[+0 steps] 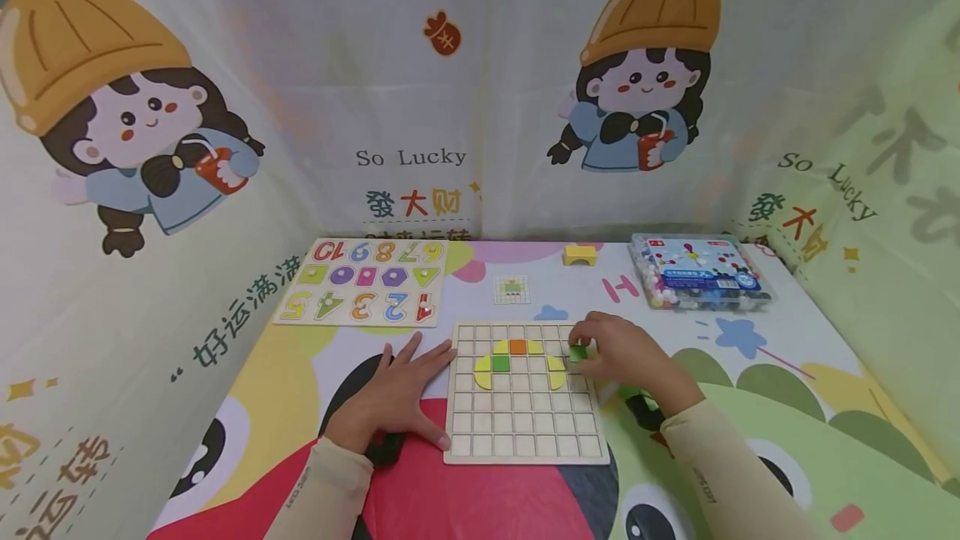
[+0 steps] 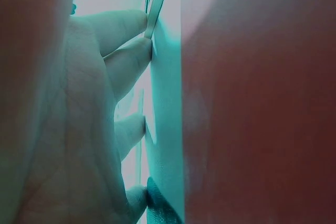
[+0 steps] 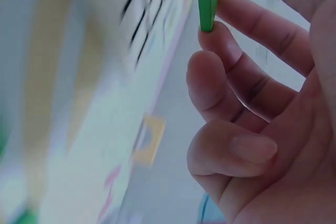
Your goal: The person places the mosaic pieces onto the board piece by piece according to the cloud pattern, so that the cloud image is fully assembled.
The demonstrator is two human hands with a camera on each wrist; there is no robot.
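A wooden grid board (image 1: 525, 447) lies on the table between the two hands. On its upper part sit an orange square tile (image 1: 517, 347), a green square tile (image 1: 501, 364) and several yellow rounded tiles (image 1: 557, 373). The left hand (image 1: 397, 394) is spread at the board's left side, with fingertips and thumb touching its edge. Above the board's upper right corner, the right hand (image 1: 626, 352) pinches another green square tile (image 1: 577, 353) between thumb and fingers. In the right wrist view this tile (image 3: 206, 4) shows edge-on, while the other fingers curl loosely.
A number and shape puzzle board (image 1: 360, 317) lies at the back left. Behind the grid board is a small pattern card (image 1: 512, 290), with a yellow arch block (image 1: 580, 255) farther back. A clear plastic box (image 1: 705, 277) of colourful pieces stands at the back right.
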